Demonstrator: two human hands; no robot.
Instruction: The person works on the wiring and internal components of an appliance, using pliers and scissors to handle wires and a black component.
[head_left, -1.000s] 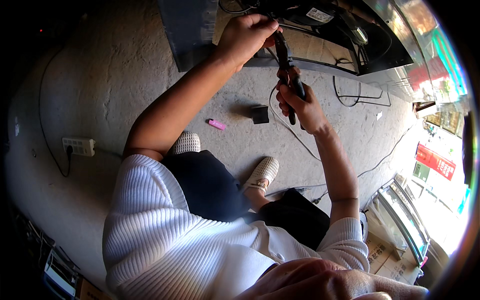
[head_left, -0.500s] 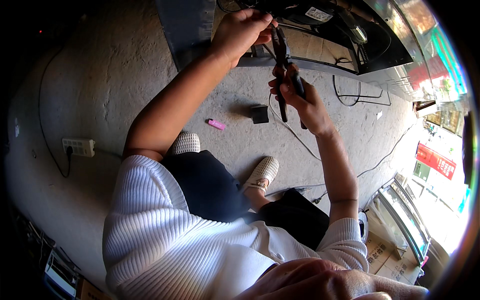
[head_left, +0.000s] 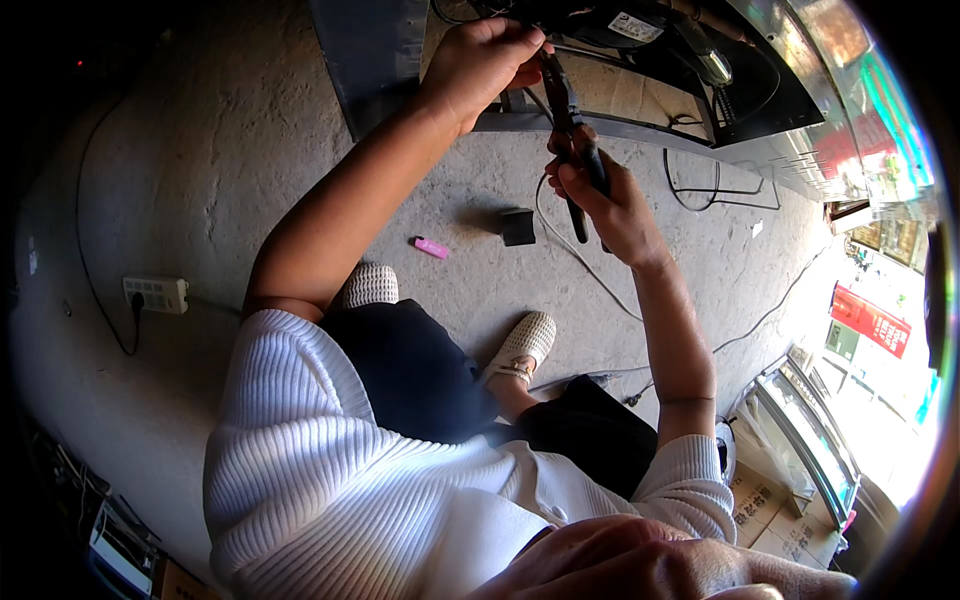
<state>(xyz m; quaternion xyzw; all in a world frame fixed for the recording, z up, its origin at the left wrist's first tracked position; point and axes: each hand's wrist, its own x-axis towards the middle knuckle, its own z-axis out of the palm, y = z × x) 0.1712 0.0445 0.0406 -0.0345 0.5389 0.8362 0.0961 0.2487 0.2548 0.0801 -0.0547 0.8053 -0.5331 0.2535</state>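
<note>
My right hand (head_left: 620, 215) is wrapped round the dark handles of a pair of pliers (head_left: 562, 98), whose jaws point up to the opening of a dark-framed appliance (head_left: 640, 130). Right beside the jaw tips, my left hand (head_left: 472, 72) is closed in a pinch at the frame's edge. What its fingers hold is too small and dark to make out. Behind them, inside the opening, sits a black rounded unit (head_left: 590, 28) with a white label (head_left: 635, 27). A thin pale cable (head_left: 585, 268) runs down past the pliers.
On the concrete floor lie a pink lighter (head_left: 431, 247) and a small black block (head_left: 518, 227). A white power strip (head_left: 157, 294) with a plug is at the left. Black cable (head_left: 715, 195) loops beside the appliance. Cardboard (head_left: 765, 510) and a glass-topped case (head_left: 815, 440) stand at lower right.
The pliers' handles have come closer together in my right hand, and the tool has turned slightly. My left hand keeps its pinch in nearly the same place.
</note>
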